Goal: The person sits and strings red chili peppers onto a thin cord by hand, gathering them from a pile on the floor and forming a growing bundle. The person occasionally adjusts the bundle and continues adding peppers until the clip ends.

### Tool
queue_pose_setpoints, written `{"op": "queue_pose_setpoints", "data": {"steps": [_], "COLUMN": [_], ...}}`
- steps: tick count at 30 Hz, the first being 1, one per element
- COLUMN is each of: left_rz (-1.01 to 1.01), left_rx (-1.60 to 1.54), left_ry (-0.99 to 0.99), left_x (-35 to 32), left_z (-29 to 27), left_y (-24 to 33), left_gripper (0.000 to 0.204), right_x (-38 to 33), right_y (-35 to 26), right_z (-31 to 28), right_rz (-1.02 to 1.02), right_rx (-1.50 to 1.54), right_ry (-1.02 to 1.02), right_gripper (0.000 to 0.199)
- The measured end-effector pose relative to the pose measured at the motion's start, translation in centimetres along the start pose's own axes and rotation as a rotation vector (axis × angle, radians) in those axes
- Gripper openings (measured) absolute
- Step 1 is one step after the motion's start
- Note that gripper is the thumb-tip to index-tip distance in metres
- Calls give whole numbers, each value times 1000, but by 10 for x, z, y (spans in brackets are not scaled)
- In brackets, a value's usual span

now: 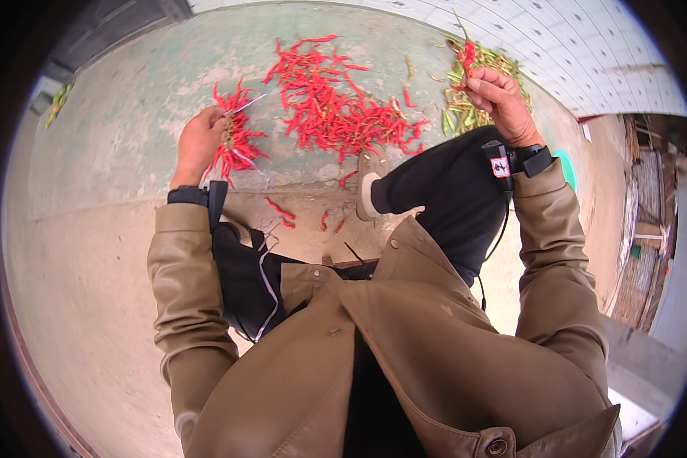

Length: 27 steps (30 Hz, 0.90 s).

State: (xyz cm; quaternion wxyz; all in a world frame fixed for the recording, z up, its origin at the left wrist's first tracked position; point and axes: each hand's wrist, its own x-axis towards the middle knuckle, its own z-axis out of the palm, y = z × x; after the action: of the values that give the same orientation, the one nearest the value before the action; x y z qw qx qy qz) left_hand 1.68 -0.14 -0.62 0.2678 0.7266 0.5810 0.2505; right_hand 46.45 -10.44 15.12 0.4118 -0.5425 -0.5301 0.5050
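Note:
My left hand (199, 140) is closed on a bunch of red chili peppers (239, 145), their stems gathered at my fingers and their tips fanning outward. Pale string (267, 284) trails from the bunch down over my left leg. At the right, my raised right hand (502, 101) pinches one or more red chilies (468, 55) by the fingertips; how many I cannot tell. Beneath and behind it lies a heap of green and yellowish peppers (485, 65). Between my hands, a large pile of loose red chilies (336, 107) spreads over the floor.
Several stray chilies (282, 214) lie on the ground near my feet. My shoe (370, 183) stands at the pile's near edge. A tiled wall (588, 46) runs along the far right. Part of a green round object (566, 172) shows beyond my right wrist. A cable (499, 237) hangs from that wrist.

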Motion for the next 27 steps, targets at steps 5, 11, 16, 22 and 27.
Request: {"op": "queue_pose_setpoints", "data": {"steps": [5,11,16,22,27], "left_rz": [-43,-192,-296,-343,-191], "left_rx": [-24,38,95,106,21], "left_ry": [-136,-221,-232,-263,-309], "left_x": [4,-4,-20,-38,-28], "left_z": [17,29,24,34,67], "left_y": [-16,-44,-69,-63,-19], "left_gripper": [26,26,25,25,24], "right_x": [-135,-282,-376,-398,-272], "right_y": [2,139,253,316,324], "right_z": [-66,-93,-99,-131,-141], "right_rz": [46,474,881,1305,955], "right_rx": [7,42,20,-362,-356], "right_ry": [378,664,854,585,486], "right_gripper": [12,15,11,31,35]}}
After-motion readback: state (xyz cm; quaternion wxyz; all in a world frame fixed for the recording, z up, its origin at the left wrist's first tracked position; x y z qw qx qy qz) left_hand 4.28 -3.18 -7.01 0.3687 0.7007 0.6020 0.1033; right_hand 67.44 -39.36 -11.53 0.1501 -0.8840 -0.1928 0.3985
